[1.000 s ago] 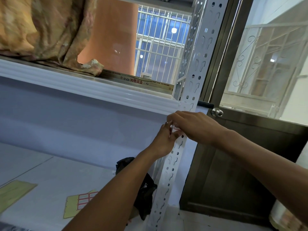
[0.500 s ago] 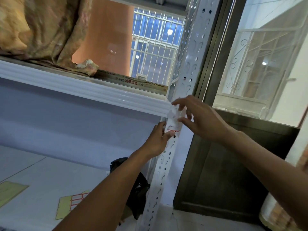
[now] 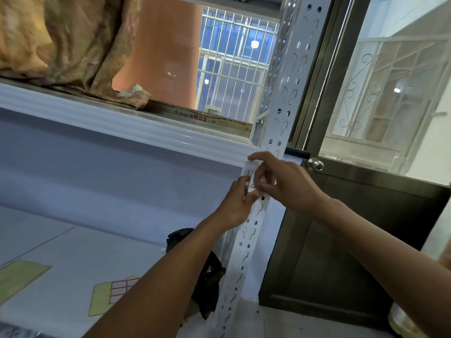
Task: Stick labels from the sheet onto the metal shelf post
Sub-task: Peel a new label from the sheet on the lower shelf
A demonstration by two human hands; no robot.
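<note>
Against the white perforated metal shelf post (image 3: 280, 113), the right hand (image 3: 288, 184) pinches a flimsy, sticky red-bordered paper label (image 3: 251, 172) by its ends; the left hand (image 3: 235, 203) seemingly pinches its lower edge.

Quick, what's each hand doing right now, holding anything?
Left hand: fingertips touch the label; pinching or pressing cannot be told.
Right hand: forefinger and thumb hold the label's ends against the shelf post.
</note>
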